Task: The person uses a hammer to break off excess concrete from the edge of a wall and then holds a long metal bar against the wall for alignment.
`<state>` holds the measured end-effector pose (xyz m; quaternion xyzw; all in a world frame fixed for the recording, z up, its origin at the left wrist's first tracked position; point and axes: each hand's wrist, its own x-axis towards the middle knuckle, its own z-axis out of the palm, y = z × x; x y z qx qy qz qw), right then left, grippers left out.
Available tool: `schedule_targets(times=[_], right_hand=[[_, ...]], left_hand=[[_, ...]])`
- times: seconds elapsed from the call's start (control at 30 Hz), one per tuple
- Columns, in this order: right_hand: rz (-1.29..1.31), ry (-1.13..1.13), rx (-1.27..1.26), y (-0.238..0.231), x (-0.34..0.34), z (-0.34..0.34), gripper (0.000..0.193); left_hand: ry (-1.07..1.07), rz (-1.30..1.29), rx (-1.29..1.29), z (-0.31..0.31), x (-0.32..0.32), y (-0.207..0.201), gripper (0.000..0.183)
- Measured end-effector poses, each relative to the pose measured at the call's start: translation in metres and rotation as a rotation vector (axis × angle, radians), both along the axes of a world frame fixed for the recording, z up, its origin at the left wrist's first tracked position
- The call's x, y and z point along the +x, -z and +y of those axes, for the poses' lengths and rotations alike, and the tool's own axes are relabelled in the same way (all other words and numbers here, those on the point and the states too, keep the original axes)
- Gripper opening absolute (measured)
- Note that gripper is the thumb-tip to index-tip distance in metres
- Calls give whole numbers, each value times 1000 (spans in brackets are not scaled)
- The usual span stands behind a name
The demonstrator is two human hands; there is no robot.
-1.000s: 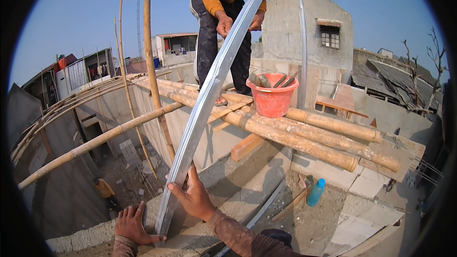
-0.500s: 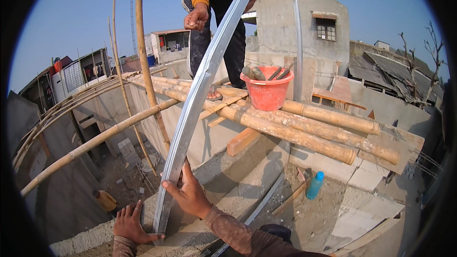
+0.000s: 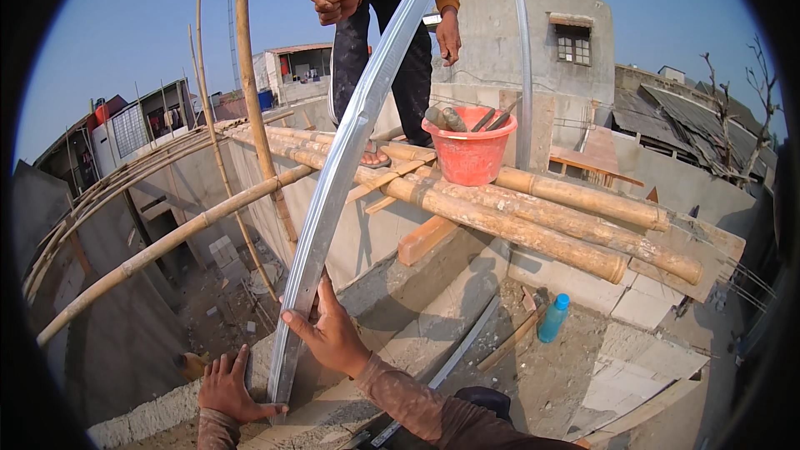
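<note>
A long silvery metal channel (image 3: 333,171) stands tilted, its foot on the top of a rough concrete wall (image 3: 158,407) and its upper end past the top of the picture. My right hand (image 3: 335,340) grips its lower part, thumb on the near face and fingers round the right side. Lower down, my left hand (image 3: 229,392) lies on the wall top with fingers spread, its thumb reaching across to the foot of the channel. Beyond the channel stands a person (image 3: 392,42) in an orange top and dark trousers, one hand closed and raised, the other hanging down.
Thick bamboo poles (image 3: 517,237) form a platform ahead, bearing a red bucket (image 3: 471,154) of hand tools. Another metal channel (image 3: 523,58) rises behind it. A blue bottle (image 3: 552,321) stands lower right. One slanting bamboo pole (image 3: 179,237) crosses the left, above a deep drop with rubble.
The other person has raised one hand, and their second hand has come down into view beside the leg. My hands stay where they were on the channel and wall.
</note>
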<state>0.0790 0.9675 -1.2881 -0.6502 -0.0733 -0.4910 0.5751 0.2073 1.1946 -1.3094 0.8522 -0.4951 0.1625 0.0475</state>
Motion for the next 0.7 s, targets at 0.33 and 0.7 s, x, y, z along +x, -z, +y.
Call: schedule_targets(times=[0.33, 0.7], right_hand=[[39, 0, -43, 3, 1, -4, 82], [47, -27, 3, 3, -3, 3, 83]], left_hand=[[-21, 15, 10, -1, -2, -1, 140], [18, 15, -32, 6, -2, 2, 139]])
